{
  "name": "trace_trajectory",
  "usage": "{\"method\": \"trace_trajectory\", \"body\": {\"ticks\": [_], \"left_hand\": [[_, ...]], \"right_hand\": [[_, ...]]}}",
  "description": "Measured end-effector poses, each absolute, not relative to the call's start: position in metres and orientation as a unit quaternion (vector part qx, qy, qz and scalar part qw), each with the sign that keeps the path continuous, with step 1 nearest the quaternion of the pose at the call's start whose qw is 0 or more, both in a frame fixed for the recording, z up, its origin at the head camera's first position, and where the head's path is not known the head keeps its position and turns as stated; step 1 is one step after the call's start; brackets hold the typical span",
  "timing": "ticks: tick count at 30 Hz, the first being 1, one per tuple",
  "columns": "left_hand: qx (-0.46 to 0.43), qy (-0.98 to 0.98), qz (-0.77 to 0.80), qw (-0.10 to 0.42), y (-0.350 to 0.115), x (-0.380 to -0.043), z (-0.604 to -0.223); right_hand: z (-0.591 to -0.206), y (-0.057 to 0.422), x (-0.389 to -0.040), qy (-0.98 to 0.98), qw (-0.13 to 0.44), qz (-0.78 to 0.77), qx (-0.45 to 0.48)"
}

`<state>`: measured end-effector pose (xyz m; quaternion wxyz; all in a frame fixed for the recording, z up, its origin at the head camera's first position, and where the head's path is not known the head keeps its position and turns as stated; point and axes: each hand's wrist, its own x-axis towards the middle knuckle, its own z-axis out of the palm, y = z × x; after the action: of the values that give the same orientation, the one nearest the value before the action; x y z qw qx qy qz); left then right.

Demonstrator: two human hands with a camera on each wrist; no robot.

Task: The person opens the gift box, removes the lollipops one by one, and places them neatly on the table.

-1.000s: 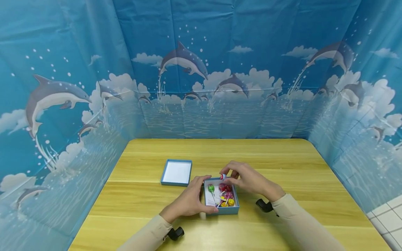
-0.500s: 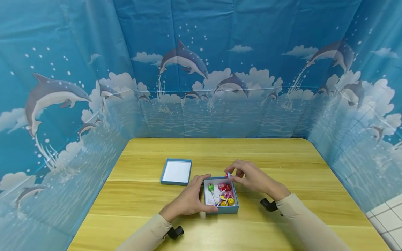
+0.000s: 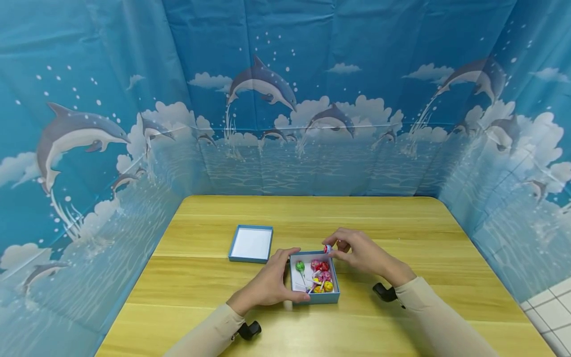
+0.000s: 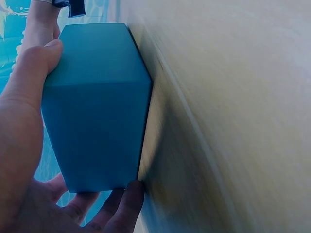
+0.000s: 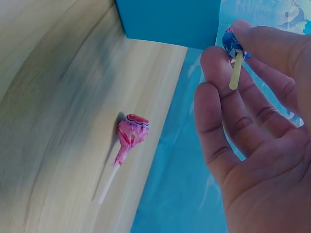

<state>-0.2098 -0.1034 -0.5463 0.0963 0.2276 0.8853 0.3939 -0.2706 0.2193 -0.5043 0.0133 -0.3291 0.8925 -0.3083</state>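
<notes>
My left hand [image 3: 267, 285] grips the left side of a small blue open box [image 3: 318, 299], thumb at the front wall and fingers round the back. Inside lie several wrapped lollipops: a green lollipop [image 3: 300, 267] by itself at the left, red, pink and yellow ones bunched at the right. Above the box's back right corner, my right hand [image 3: 360, 254] pinches a blue-and-red wrapped lollipop [image 5: 232, 43] between thumb and fingertips, its pale stick pointing down in the right wrist view. A pink lollipop [image 5: 132, 132] lies on the table near the box, hidden by the right hand in the head view.
A blue lid with a white inside [image 3: 251, 243] lies upturned on the wooden table [image 3: 200, 307], behind and left of the box. Curtains with dolphins [image 3: 285, 168] enclose the table's back and sides.
My right hand has moved a short way right with the lollipop, from over the box's back edge to its back right corner. The left hand stays on the box.
</notes>
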Motion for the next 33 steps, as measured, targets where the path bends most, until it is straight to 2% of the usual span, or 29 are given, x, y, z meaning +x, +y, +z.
{"method": "trace_trajectory", "body": {"ticks": [33], "left_hand": [[0.233, 0.886, 0.390, 0.091, -0.104, -0.209, -0.546]], "right_hand": [[-0.520, 0.246, -0.274, 0.902, 0.019, -0.336, -0.269]]}}
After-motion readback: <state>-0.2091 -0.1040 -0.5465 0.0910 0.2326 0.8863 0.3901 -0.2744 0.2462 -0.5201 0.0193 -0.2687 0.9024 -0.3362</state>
